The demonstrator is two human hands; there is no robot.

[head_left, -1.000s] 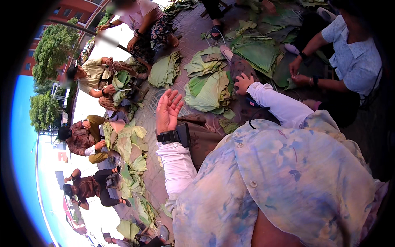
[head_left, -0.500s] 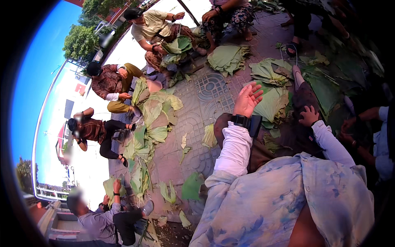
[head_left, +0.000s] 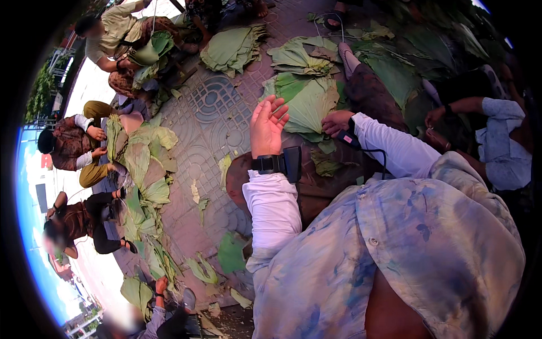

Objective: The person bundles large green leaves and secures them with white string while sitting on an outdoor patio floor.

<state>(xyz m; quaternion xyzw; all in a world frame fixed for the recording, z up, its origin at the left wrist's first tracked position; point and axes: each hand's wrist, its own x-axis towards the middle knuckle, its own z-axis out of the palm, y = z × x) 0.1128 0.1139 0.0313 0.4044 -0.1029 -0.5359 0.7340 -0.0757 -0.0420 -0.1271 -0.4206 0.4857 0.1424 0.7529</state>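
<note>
My left hand [head_left: 267, 127] is held up over my lap, palm showing and fingers loosely spread, with nothing in it. A stack of large, dry-edged green leaves [head_left: 310, 100] lies on the ground just beyond, partly behind the fingers. At the stack's near right edge, my right hand [head_left: 339, 122] has its fingers bunched on the rim of a leaf; the fingertips are partly hidden. Above that stack, another pile of folded leaves [head_left: 300, 56] rests close to my outstretched foot [head_left: 348, 58].
Several people sit to the left beside a long row of leaves [head_left: 148, 169]. Another leaf pile [head_left: 234, 50] lies at the far side. To the right, a person's hands [head_left: 435, 121] are close to my leg. Loose leaf scraps [head_left: 201, 270] lie on the patterned paving [head_left: 212, 107].
My right hand has left my knee and reached left to the leaf stack's edge. My left hand stays raised and open. The whole view has swung to the right and down.
</note>
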